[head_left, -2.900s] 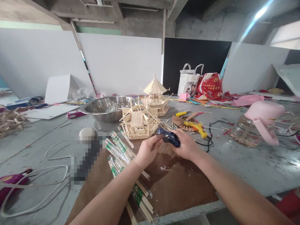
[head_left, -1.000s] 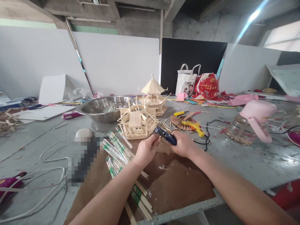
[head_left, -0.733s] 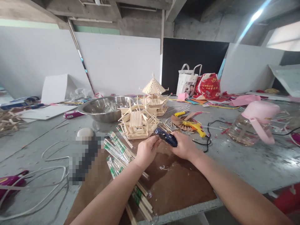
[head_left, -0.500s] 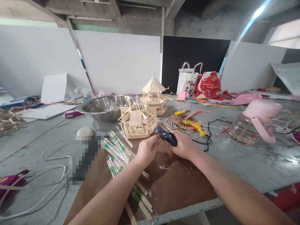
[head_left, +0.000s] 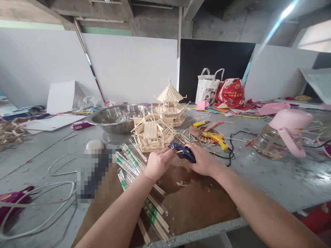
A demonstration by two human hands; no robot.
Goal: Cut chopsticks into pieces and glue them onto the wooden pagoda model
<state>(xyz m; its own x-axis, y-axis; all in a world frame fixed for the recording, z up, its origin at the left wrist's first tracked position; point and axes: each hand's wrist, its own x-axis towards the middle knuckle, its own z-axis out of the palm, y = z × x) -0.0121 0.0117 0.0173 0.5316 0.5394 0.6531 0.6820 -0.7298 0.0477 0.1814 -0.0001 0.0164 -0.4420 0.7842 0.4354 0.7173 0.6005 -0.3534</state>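
My right hand (head_left: pixel 203 160) is closed around a dark blue hand cutter (head_left: pixel 184 152), whose jaw end points left. At that end, the fingers of my left hand (head_left: pixel 158 164) are pinched together; what they hold is hidden. Just beyond my hands stands a small frame of wooden sticks (head_left: pixel 152 132) with railings and a slatted panel. Behind it rises a pavilion model (head_left: pixel 170 96) with a pointed stick roof. Several wrapped chopsticks (head_left: pixel 131 156) in green-and-clear packets lie partly under my left forearm, on a brown board (head_left: pixel 199 203).
A steel bowl (head_left: pixel 111 120) holding clear wrappers stands at the back left. To the right are a yellow glue gun (head_left: pixel 218 139) with a black cord and a pink-lidded bottle (head_left: pixel 271 141). A purple glue gun (head_left: pixel 15 199) and white cable (head_left: pixel 62 184) lie left.
My left hand has shifted slightly left and its fingers have turned over at the cutter's jaw end. More small pale scraps show on the brown board. My right hand keeps its hold.
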